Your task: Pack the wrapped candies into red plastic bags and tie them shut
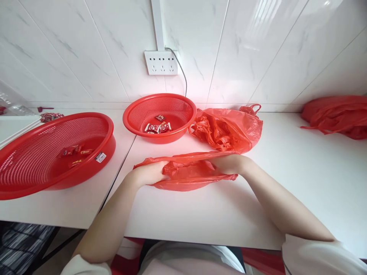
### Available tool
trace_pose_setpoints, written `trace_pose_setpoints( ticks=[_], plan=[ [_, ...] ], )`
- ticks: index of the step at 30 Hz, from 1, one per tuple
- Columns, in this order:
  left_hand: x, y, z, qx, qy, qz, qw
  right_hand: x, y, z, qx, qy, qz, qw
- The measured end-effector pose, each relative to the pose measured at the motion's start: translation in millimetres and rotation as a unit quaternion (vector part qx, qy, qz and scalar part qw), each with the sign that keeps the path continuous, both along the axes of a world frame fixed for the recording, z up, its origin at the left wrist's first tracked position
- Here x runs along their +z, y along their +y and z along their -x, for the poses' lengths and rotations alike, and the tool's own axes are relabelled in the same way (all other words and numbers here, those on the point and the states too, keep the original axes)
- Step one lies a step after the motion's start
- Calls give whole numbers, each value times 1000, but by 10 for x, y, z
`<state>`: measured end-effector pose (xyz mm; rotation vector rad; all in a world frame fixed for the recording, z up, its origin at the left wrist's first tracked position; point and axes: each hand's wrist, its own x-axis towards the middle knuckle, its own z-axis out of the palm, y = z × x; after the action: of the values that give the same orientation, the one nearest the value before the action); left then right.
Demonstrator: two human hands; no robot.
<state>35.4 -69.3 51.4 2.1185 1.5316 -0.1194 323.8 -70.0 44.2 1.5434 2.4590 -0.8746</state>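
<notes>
A red plastic bag [186,184] lies on the white table in front of me, its mouth spread wide toward me. My left hand [155,172] reaches into it from the left side, and my right hand [227,163] from the right. The plastic hides the fingers of both hands, so whether they grip anything does not show. Just behind the bag stands a round red basket [185,129] with several small red-wrapped candies [164,127] on its bottom. A second red bag [241,128], crumpled, lies behind my right hand.
At the left, a larger red basket [100,133] holds several wrapped candies [75,151]. More red bags [338,114] are heaped at the far right. A power socket [161,63] with a cable is on the tiled wall. A seam [117,173] divides the tables.
</notes>
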Motion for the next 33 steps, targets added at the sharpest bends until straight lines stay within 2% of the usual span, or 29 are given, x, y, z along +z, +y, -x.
trace_pose_setpoints(
  ticks=[2, 5, 7, 10, 13, 16, 18, 21, 26, 29, 33],
  plan=[
    [17, -32, -15, -33, -11, -17, 999, 101, -14, 31, 73, 92, -51, 992],
    [85, -105, -93, -85, -66, -93, 990, 263, -70, 77, 161, 235, -82, 955],
    [120, -135, -147, -130, -97, -143, 976, 337, -116, 106, 199, 285, -106, 931],
    [114, -130, -196, -188, -117, -209, 953, 334, -154, 153, 201, 279, -198, 918],
    [57, -96, -203, -209, -102, -250, 940, 187, -125, 187, 127, 145, -253, 948],
    [-13, -65, -189, -162, -24, -231, 959, -8, -57, 173, 11, -38, -184, 982],
    [-50, -46, -177, -118, 30, -209, 970, -86, -21, 145, -19, -97, -129, 987],
    [-74, -23, -167, -89, 70, -193, 975, -70, -10, 124, 3, -81, -104, 991],
    [-73, -21, -171, -53, 112, -134, 983, 26, -41, 198, 105, 69, -168, 978],
    [-126, 11, -130, -37, 104, -94, 989, -94, 18, 206, 90, 35, -153, 984],
    [-234, 172, 60, 1, 48, -27, 998, -349, 204, 116, 69, -6, -22, 997]
  ],
)
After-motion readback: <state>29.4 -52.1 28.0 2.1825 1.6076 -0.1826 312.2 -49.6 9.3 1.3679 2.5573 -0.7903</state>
